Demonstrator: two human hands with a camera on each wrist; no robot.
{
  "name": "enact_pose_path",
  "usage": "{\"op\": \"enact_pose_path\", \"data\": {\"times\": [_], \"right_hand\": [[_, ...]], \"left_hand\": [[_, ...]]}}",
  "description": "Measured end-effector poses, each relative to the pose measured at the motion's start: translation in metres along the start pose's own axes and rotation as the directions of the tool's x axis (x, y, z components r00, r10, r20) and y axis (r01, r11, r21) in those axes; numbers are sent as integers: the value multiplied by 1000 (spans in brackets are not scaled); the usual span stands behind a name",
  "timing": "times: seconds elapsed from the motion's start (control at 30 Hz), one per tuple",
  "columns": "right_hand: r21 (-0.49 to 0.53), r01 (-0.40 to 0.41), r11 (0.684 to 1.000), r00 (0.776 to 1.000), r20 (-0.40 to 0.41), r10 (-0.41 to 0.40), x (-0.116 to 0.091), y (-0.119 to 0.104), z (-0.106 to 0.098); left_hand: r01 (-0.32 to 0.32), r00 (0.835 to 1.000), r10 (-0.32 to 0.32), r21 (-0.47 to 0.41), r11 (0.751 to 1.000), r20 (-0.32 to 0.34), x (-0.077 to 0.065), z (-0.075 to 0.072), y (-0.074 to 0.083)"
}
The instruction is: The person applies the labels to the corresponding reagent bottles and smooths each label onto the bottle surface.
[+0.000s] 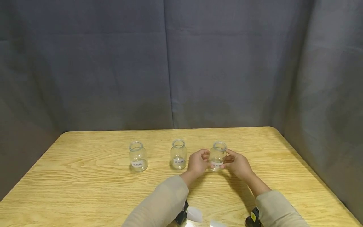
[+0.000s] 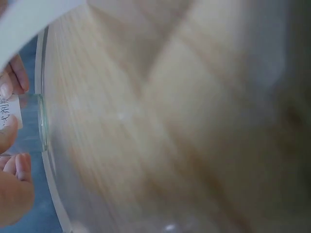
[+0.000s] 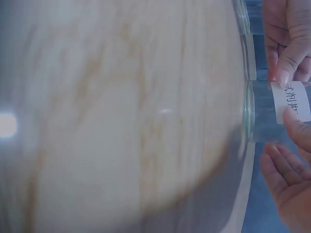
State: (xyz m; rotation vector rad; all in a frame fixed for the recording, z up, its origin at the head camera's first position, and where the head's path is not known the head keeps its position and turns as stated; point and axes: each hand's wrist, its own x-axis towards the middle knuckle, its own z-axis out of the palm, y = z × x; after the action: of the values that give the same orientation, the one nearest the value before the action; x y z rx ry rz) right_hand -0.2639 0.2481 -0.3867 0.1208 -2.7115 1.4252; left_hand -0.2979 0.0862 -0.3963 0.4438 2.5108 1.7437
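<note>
The rightmost glass reagent bottle [image 1: 217,155] stands upright between both hands, its wide mouth uncapped. It bears a white label [image 3: 291,103] with handwritten Chinese characters. My left hand [image 1: 197,162] holds the bottle from the left, thumb at the label's left end. From the other side my right hand [image 1: 239,164] holds it too, its thumb on the label. In the right wrist view, the right fingers [image 3: 279,167] lie along the bottle's side. Two similar labelled bottles stand to the left, a middle bottle [image 1: 178,154] and a left bottle [image 1: 138,156].
A light wood-grain table [image 1: 85,189] carries everything. White paper pieces, one curled piece [image 1: 194,214] and one flat piece [image 1: 217,224], lie at the near edge between the forearms. A grey curtain [image 1: 113,63] hangs behind and at the sides.
</note>
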Motion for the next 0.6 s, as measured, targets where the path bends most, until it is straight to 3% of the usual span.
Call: {"op": "enact_pose_path", "data": {"times": [0.17,0.3,0.43,0.6], "right_hand": [[56,-15,998,998,61,11,4,0,0],[30,-39,999,995,90,36,6,1,-2],[-15,-41,999,995,87,42,3,2,-6],[-78,-15,997,997,77,21,-5,4,-12]], "left_hand": [[35,999,-36,29,999,27,4,-4,-3],[54,998,-56,61,997,39,5,-12,-6],[52,993,-60,83,995,98,-2,-22,-7],[1,981,-30,152,988,191,-17,-38,-6]]}}
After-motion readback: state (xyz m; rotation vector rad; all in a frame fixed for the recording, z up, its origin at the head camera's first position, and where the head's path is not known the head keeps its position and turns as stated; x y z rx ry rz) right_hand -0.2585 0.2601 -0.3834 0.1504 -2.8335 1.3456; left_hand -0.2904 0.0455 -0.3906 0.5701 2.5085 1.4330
